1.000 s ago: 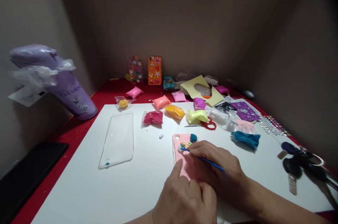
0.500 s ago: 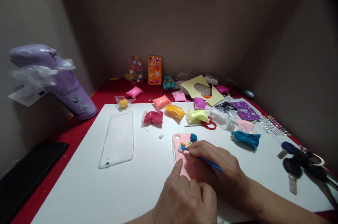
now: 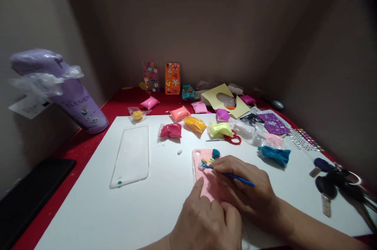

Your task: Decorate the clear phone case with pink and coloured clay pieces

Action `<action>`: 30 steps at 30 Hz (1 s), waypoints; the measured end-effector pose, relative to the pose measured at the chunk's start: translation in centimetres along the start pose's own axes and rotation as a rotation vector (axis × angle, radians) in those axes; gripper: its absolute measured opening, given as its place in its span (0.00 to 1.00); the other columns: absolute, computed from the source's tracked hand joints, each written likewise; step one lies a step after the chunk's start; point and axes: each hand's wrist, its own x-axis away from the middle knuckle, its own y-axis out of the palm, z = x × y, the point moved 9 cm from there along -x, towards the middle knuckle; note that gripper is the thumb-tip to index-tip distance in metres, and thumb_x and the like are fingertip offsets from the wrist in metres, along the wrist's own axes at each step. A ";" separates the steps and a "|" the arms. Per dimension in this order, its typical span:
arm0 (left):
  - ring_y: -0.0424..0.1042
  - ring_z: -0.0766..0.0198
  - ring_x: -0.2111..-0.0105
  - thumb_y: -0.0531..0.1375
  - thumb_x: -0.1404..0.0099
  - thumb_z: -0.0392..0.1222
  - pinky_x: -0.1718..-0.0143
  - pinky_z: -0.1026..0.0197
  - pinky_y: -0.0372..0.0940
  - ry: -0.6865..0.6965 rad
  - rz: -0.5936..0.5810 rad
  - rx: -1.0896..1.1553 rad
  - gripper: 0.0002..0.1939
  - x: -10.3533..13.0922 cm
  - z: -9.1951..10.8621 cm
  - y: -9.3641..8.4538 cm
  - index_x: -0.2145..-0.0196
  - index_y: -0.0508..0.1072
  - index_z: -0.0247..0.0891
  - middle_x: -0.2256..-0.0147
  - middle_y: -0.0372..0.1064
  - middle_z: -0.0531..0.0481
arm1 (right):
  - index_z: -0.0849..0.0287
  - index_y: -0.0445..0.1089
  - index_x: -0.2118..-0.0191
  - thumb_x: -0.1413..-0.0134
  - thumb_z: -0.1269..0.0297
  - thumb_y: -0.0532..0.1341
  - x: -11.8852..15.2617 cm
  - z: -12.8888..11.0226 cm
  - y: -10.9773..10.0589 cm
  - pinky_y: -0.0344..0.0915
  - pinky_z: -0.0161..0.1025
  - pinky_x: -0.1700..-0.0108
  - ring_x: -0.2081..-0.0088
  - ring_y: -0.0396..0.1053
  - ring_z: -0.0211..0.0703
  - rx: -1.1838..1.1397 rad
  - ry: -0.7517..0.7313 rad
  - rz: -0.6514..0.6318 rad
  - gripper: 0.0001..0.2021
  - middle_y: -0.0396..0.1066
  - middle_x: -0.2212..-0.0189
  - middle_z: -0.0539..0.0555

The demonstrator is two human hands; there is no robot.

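A pink phone case [image 3: 209, 184] lies on the white board, partly hidden under both hands. Near its top are a teal clay piece [image 3: 216, 153] and a small white clay shape [image 3: 201, 165] with coloured bits beside it. Pinched in my right hand [image 3: 246, 181] is a blue tool [image 3: 240, 179], its tip at the white shape. My left hand [image 3: 207, 220] rests on the lower part of the case, index finger stretched forward and the other fingers curled; whether those curled fingers hold anything is hidden.
A clear phone case [image 3: 132, 157] lies at the left. Clay packets, including a red one [image 3: 171, 131], and red-handled scissors [image 3: 234, 138] lie beyond the hands. Keys [image 3: 326, 187] are at the right. A purple wrapped object [image 3: 79, 100] leans at the far left.
The blue tool has tilted flatter, its rear end shifting right and slightly up. My right hand has turned a little with it, while my left hand stays put.
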 end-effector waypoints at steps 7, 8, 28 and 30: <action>0.57 0.67 0.89 0.48 0.52 0.24 0.65 0.48 0.70 0.009 -0.010 -0.011 0.11 0.2 0.0 0.2 0.82 0.64 0.37 0.89 0.58 0.53 | 0.62 0.68 0.61 0.46 0.79 0.56 0.1 0.0 -0.1 0.69 0.39 0.68 0.67 0.70 0.43 0.009 -0.004 0.009 0.08 0.71 0.70 0.56; 0.57 0.67 0.89 0.48 0.52 0.24 0.65 0.48 0.70 0.009 -0.010 -0.009 0.11 0.2 0.0 0.3 0.82 0.64 0.37 0.89 0.58 0.53 | 0.62 0.68 0.61 0.46 0.79 0.56 0.1 0.0 0.0 0.69 0.39 0.68 0.67 0.70 0.43 0.011 -0.001 0.011 0.08 0.71 0.70 0.56; 0.58 0.66 0.89 0.47 0.47 0.24 0.66 0.50 0.69 0.004 -0.025 0.018 0.13 0.1 0.0 0.2 0.82 0.63 0.37 0.89 0.59 0.53 | 0.60 0.68 0.61 0.44 0.76 0.56 0.1 0.1 0.2 0.70 0.39 0.66 0.67 0.71 0.43 0.014 -0.005 0.001 0.08 0.72 0.69 0.56; 0.58 0.66 0.89 0.47 0.47 0.24 0.66 0.51 0.69 0.003 -0.023 0.023 0.13 0.1 0.0 0.2 0.82 0.62 0.37 0.89 0.59 0.53 | 0.60 0.68 0.61 0.44 0.76 0.57 0.2 0.1 0.2 0.70 0.39 0.67 0.67 0.71 0.43 0.013 -0.007 0.007 0.07 0.72 0.69 0.56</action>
